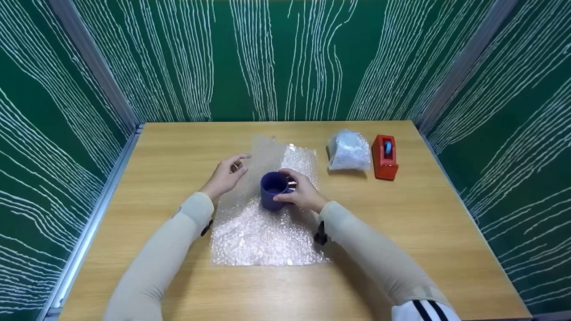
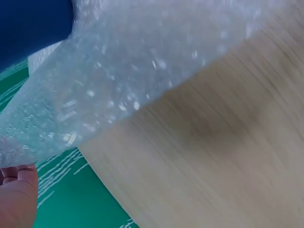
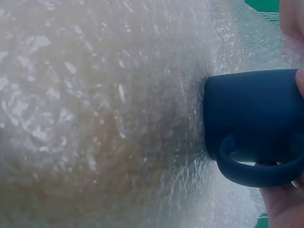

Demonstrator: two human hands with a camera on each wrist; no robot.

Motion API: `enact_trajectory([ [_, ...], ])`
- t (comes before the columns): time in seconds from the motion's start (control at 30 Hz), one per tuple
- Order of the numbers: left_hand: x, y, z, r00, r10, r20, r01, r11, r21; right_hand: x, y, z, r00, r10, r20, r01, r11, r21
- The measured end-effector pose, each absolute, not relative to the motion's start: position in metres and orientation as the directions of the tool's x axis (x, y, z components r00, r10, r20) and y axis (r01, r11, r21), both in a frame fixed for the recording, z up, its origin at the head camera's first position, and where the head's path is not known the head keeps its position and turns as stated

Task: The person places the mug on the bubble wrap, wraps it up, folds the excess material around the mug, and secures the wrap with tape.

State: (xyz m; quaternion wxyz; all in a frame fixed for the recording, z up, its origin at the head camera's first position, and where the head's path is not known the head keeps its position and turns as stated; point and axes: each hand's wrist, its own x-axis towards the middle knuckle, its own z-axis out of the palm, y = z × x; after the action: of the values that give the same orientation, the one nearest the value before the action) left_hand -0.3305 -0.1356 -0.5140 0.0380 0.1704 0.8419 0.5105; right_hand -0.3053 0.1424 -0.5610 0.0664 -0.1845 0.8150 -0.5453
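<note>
Green, streaked with wavy white lines, covers the wall panel (image 1: 31, 84) at the far left, with a pale metal rail (image 1: 96, 214) running along the table (image 1: 169, 165) beside it. A light beige sleeve (image 1: 151, 258) reaches in from the near edge, ending in the left hand (image 1: 225, 176), whose fingers are bent and pinch the raised corner of a sheet of bubble wrap (image 1: 267, 245). The wrap lies on the wood-grain tabletop, its left side lifted in a slanting flap; the left wrist view shows the tabletop below that flap's edge. On the sheet, between the two hands, a dark blue mug (image 1: 273, 191) stands upright, mouth up, its base touching the wrap and its handle (image 3: 259, 173) toward the right. The right hand (image 1: 303, 191) grips the mug from the handle side, thumb on the near side and fingers around the far side. Its forearm wears another beige sleeve (image 1: 370, 249), below a white cuff with black stripes (image 1: 424, 310). Farther back on the right sits a bubble-wrapped bundle (image 1: 350, 151), and just beside it a red tape dispenser (image 1: 384, 167) holding a blue roll (image 1: 388, 147).
</note>
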Motion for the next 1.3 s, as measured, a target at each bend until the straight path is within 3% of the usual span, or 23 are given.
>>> enact_trajectory([
  [0.27,-0.327,-0.127,-0.512,-0.893,0.416,0.170,0.370,0.466,0.804,-0.310,0.153,-0.553,-0.924,-0.368,0.108,-0.237,0.325,-0.915],
  [0.47,-0.322,-0.123,-0.512,-0.865,0.463,0.193,0.427,0.477,0.768,-0.315,0.163,-0.529,-0.919,-0.290,0.268,-0.352,0.297,-0.888],
  [0.67,-0.316,-0.118,-0.512,-0.827,0.521,0.214,0.489,0.476,0.731,-0.319,0.168,-0.505,-0.886,-0.266,0.380,-0.458,0.372,-0.807],
  [0.97,-0.308,-0.116,-0.511,-0.796,0.568,0.211,0.535,0.495,0.685,-0.314,0.167,-0.487,-0.810,-0.351,0.471,-0.586,0.439,-0.681],
  [1.3,-0.306,-0.121,-0.511,-0.794,0.590,0.148,0.526,0.543,0.655,-0.309,0.168,-0.493,-0.760,-0.419,0.497,-0.646,0.400,-0.650],
])
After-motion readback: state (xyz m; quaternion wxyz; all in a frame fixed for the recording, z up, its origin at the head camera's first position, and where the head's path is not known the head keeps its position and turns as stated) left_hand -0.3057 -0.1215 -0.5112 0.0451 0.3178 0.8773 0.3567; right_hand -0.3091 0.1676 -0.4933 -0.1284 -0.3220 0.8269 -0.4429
